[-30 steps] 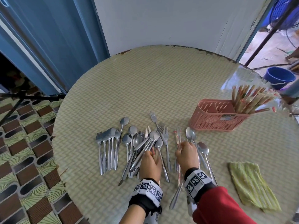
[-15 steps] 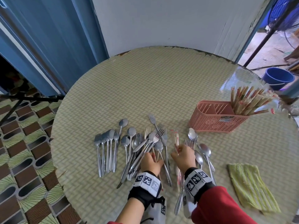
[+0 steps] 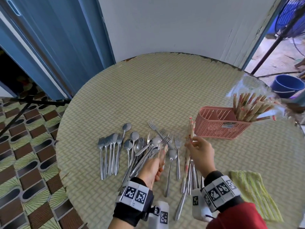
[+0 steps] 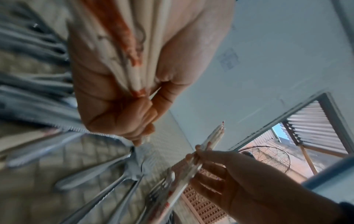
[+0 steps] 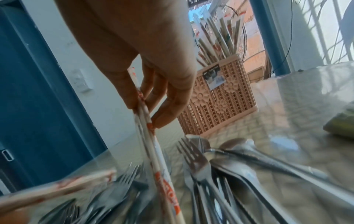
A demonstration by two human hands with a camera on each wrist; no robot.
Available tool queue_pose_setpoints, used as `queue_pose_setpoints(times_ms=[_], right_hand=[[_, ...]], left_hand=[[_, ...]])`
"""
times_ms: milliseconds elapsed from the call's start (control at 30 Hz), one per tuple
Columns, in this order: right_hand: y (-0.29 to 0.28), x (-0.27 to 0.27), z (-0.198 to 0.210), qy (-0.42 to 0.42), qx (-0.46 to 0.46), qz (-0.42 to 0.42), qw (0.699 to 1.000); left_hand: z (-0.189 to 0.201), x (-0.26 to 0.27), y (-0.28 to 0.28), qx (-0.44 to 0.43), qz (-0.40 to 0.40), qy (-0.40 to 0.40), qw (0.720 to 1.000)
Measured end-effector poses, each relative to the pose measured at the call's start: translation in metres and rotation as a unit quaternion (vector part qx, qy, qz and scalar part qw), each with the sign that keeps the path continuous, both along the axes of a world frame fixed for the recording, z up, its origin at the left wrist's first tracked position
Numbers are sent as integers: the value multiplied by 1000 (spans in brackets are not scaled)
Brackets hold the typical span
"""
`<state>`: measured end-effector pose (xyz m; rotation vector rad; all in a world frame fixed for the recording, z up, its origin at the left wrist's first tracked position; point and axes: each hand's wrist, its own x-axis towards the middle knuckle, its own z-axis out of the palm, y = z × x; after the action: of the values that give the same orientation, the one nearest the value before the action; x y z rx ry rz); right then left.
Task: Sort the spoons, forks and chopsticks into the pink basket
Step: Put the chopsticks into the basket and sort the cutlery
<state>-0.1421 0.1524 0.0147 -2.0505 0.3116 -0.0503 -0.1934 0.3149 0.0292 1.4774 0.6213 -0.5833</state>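
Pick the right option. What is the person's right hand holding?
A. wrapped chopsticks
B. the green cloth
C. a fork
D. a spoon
A: the right hand pinches wrapped chopsticks with red print, raised off the table toward the basket; the forks and spoons lie on the table below.

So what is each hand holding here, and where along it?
Right hand pinches wrapped chopsticks near mid-length; left hand grips another wrapped pair around the lower part.
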Motion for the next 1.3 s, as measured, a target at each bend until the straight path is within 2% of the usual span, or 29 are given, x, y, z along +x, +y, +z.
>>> queue_pose_setpoints(times_ms=[133,367,567,833,1033,1200,1300], right_hand=[[-17,-1,15,-28,15,14,999],[-48,1,44,-96,71,23,993],[-83,5,86,-172,90,3,981],[-169,19,141,-298,76,-77,948],[-215,44,134,-292,-8,-72,954],[-220,69,111,-314,-34,-42,948],[-221,80,93,-304,-52,-13,951]], left_hand=[[25,-5,12,26,-9,-72,997],[67,2,12,6,31,-218,975],[83,23,-45,17,46,-311,949],[114,76,-160,7,63,-451,890],[98,116,-221,44,91,-456,884],[78,130,-249,71,83,-479,871],[56,137,-256,125,66,-473,870]])
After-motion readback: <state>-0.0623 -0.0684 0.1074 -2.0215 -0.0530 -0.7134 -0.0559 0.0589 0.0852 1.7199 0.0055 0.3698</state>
